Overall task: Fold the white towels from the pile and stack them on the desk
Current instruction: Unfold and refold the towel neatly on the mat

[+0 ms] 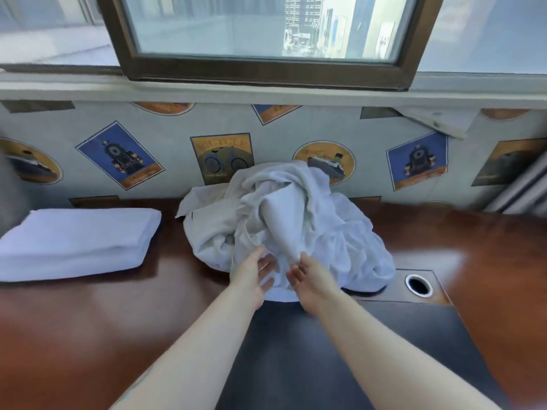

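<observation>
A crumpled pile of white towels is heaped at the desk's 12 o'clock edge, its long axis unclear. Its near hem is touched by the left hand and right hand, fingers spread, relaxed. A folded towel lies at 10 o'clock, lengthwise left-right; a cable grommet is seen at 2 o'clock.

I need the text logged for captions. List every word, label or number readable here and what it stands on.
"BICYCLE": heading of the bicycle poster printed on the wallpaper.
Small line under the bicycle on that poster: too blurred to read.
Train posters, ship medallions: banner lettering too blurred.
White towel pile, folded towel stack, desk: no text.
</observation>
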`<action>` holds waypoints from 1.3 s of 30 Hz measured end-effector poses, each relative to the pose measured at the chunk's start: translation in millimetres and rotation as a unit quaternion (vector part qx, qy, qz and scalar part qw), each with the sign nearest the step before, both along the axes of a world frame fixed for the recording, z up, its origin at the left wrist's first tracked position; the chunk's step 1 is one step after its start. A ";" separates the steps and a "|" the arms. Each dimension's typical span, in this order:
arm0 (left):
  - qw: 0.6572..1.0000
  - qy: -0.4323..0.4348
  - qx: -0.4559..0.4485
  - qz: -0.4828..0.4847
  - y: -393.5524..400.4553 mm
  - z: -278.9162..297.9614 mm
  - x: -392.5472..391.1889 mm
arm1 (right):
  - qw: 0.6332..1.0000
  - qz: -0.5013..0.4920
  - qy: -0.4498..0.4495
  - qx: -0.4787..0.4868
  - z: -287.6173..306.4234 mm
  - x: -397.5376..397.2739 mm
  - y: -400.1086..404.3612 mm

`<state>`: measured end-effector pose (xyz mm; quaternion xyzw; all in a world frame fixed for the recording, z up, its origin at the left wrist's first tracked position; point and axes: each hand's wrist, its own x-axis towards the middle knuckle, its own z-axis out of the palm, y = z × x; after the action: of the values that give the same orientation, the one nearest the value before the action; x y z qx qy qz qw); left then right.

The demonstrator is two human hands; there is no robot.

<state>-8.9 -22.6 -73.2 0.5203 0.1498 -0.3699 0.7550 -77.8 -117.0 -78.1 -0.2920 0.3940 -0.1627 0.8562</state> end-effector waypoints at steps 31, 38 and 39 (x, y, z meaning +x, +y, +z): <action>0.654 -0.579 0.247 -0.419 74.6 -41.9 -204.0 | 0.775 0.188 0.234 -0.555 10.2 -272.2 46.1; 0.640 -0.656 0.318 -0.241 47.6 19.3 -201.4 | 0.629 0.011 0.251 -0.736 70.3 -319.6 -24.0; 0.628 -0.674 0.334 -0.199 43.1 25.3 -206.3 | 0.631 -0.034 0.247 -0.734 73.6 -322.7 -27.1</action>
<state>-215.2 20.4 -47.8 0.8581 -0.3951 0.0179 0.3275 -400.5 -144.1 -4.4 -0.8400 0.3503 -0.3489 0.2235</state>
